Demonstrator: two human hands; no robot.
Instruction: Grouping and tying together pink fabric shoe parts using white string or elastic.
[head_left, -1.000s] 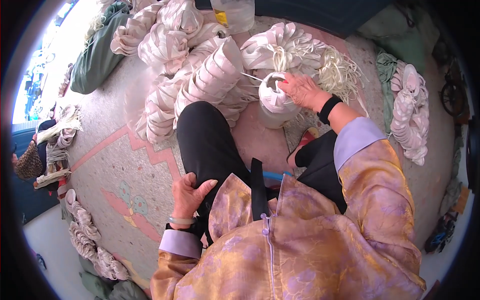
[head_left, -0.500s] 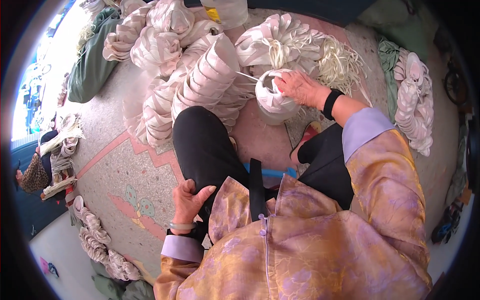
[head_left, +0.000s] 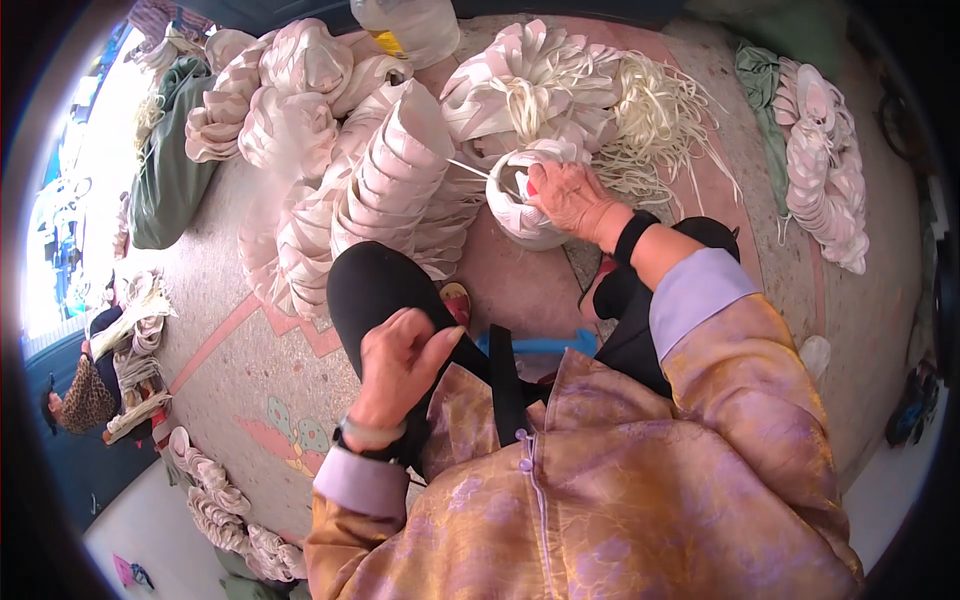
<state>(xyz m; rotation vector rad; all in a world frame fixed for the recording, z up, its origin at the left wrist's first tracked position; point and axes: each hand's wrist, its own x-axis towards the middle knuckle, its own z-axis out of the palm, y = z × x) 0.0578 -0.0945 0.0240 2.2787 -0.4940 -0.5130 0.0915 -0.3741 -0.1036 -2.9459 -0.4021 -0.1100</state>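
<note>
A pale pink-white shoe upper (head_left: 525, 225), curved into a round cup, stands in front of my knees. My right hand (head_left: 575, 203) grips it, fingertips inside the opening; something small and red shows at the fingers. A white lace (head_left: 472, 166) runs from this upper towards a tall nested stack of similar uppers (head_left: 390, 175) on its left. Above my left thigh is my left hand (head_left: 397, 365), fingers curled and thumb stretched to the right. Its palm side is hidden, so I cannot see whether anything is in it.
Loose cream laces (head_left: 660, 130) lie beyond the upper, beside more heaped uppers (head_left: 540, 75). A translucent container (head_left: 415, 30) stands at the back. Green sacking (head_left: 172, 185) is at left, and another string of uppers (head_left: 825, 165) at right. A person in leopard print (head_left: 82, 385) is far left.
My left hand has risen from beside my left thigh to above it, its thumb now closer to the fingers. The view has shifted, and my right hand stays at the upper.
</note>
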